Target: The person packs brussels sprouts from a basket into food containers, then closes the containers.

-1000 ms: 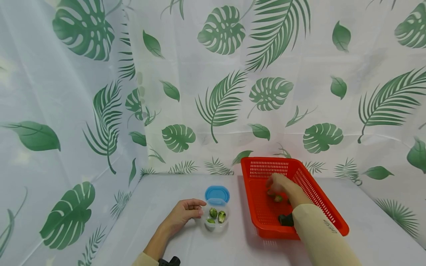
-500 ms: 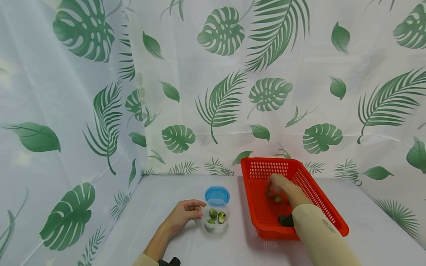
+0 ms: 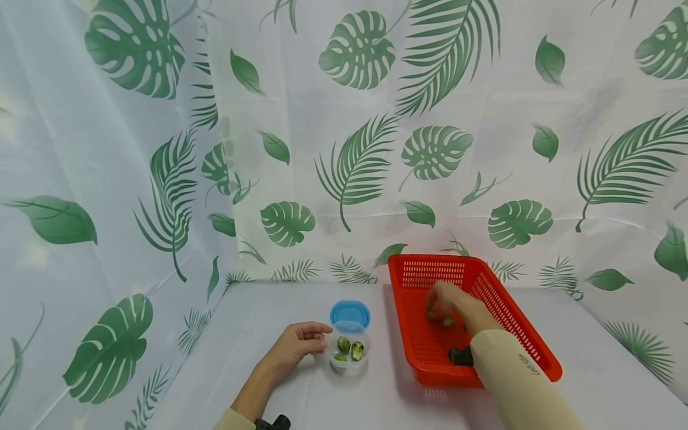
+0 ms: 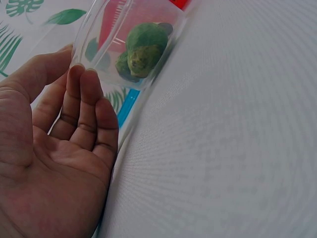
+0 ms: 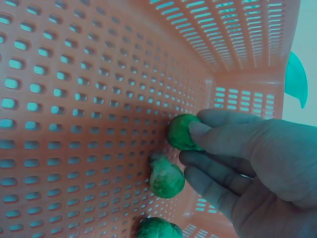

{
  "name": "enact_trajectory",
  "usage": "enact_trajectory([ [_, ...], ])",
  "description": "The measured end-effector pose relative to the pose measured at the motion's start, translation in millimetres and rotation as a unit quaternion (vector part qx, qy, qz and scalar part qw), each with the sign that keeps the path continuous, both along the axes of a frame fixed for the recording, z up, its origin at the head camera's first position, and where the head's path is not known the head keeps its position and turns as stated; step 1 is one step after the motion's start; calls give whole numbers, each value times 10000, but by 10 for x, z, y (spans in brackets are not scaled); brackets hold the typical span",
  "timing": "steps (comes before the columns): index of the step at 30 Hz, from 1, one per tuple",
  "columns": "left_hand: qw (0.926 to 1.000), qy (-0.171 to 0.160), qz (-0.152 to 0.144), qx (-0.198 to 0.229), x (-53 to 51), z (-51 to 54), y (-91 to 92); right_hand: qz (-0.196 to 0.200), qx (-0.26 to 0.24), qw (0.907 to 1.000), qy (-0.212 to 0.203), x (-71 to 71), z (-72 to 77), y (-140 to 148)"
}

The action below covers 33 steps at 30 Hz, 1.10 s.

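Beside a small clear container (image 3: 348, 368) with several Brussels sprouts (image 3: 357, 350), my left hand (image 3: 298, 346) keeps its thumb and fingertips at the left rim. The left wrist view shows that hand (image 4: 64, 134) palm up, fingers loosely bent, tips against the clear wall (image 4: 111, 74). Inside the red basket (image 3: 424, 377) is my right hand (image 3: 451, 301), over more sprouts. In the right wrist view, the thumb and index finger of that hand (image 5: 252, 163) pinch a green sprout (image 5: 181, 132); a second (image 5: 167, 181) and a third (image 5: 159, 229) lie near it.
A blue lid (image 3: 350, 313) lies just behind the clear container. The red basket stands to the right on the white tabletop (image 3: 247, 316), and a leaf-printed sheet (image 3: 301, 179) rises behind. Dark wrist devices show at both sleeves.
My right hand has shifted slightly left within the basket, a sprout at its fingertips. The left hand and clear container have stayed in place.
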State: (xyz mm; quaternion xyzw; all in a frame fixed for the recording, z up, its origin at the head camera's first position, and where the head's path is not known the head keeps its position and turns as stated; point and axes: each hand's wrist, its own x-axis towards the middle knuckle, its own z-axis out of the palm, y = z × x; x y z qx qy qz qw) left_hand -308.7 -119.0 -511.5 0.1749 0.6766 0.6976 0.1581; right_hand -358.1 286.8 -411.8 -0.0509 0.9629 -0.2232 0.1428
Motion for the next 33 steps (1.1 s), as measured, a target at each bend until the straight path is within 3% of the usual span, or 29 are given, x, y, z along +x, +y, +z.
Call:
enact_trajectory([
  [22,10000,18,8,-75,2,14,3,-40,-167,9998,-69,-20,-25,-1],
  [33,10000,7,17,-62,-14,-11,-13,34,68,9989,459,-57,5,-11],
])
